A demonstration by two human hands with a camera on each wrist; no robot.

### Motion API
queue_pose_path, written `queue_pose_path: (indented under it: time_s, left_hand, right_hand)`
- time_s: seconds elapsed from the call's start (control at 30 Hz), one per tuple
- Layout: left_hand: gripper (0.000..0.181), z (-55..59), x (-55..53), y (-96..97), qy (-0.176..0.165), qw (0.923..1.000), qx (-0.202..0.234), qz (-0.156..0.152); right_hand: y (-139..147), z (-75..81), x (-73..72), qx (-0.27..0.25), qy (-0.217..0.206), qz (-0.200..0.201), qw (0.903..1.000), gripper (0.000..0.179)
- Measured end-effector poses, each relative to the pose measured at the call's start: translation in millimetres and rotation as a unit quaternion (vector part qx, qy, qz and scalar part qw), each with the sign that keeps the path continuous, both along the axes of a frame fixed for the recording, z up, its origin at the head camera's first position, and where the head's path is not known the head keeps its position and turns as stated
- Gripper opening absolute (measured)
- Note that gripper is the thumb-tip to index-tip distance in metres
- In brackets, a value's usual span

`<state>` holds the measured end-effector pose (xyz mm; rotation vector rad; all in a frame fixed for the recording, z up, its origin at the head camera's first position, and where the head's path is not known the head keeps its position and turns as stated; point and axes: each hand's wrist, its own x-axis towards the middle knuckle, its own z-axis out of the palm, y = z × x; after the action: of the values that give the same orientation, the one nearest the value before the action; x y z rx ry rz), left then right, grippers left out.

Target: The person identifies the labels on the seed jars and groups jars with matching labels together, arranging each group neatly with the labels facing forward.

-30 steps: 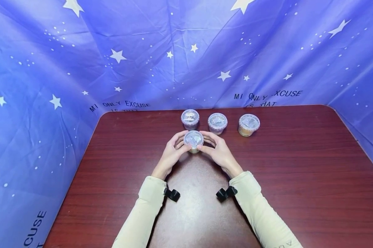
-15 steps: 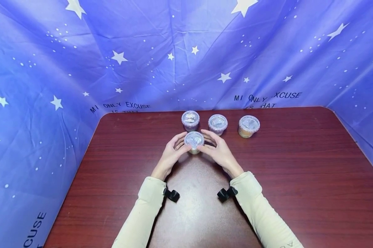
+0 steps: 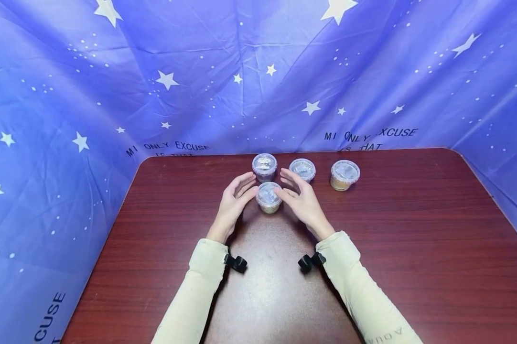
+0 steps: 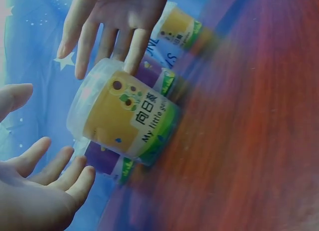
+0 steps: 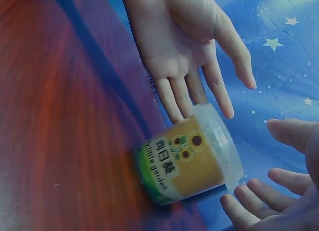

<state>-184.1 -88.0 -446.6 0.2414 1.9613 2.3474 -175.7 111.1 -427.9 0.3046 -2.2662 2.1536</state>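
Note:
A small lidded tub (image 3: 269, 205) stands upright on the table between my two hands. Its yellow label (image 4: 112, 118) carries sunflowers and the words "My little garden" above a green strip. My left hand (image 3: 231, 205) is beside the tub on the left, fingers spread and loosely bent, thumb tip near the lid's rim. On the other side is my right hand (image 3: 306, 205), its thumb overlapping the lid's edge in the head view and its fingers stretched past the tub. Both wrist views show the palms facing the tub with fingers relaxed, not wrapped round it.
Three more lidded tubs stand behind: one (image 3: 264, 176) straight back, one (image 3: 303, 168) partly behind my right fingers, and a yellow-labelled one (image 3: 343, 182) farther right. The wood-patterned table (image 3: 177, 191) meets a blue star-printed cloth (image 3: 215, 95) at the back.
Both hands have loosened from the tub: the left has drawn out to the left, and the right fingers have spread and moved slightly forward. The tub stays in nearly the same place.

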Motion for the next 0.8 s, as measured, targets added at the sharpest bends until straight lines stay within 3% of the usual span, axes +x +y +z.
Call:
queue_pose_path:
  time_s: [0.3, 0.57, 0.8]
  left_hand:
    - [0.05, 7.4, -13.6, -2.2, 0.013, 0.9986, 0.032, 0.04]
    - [0.047, 4.5, -30.4, 1.3, 0.003, 0.9975, 0.032, 0.062]
    - [0.057, -1.8, -44.3, 5.0, -0.013, 0.9967, 0.024, 0.076]
  right_hand:
    - [-6.1, 9.4, -16.1, 0.009, 0.004, -0.012, 0.9999, 0.059]
    - [-9.1, 8.6, -30.5, 0.022, -0.001, -0.023, 0.9995, 0.057]
    - [-15.6, 6.5, -37.8, 0.041, -0.011, -0.023, 0.9988, 0.059]
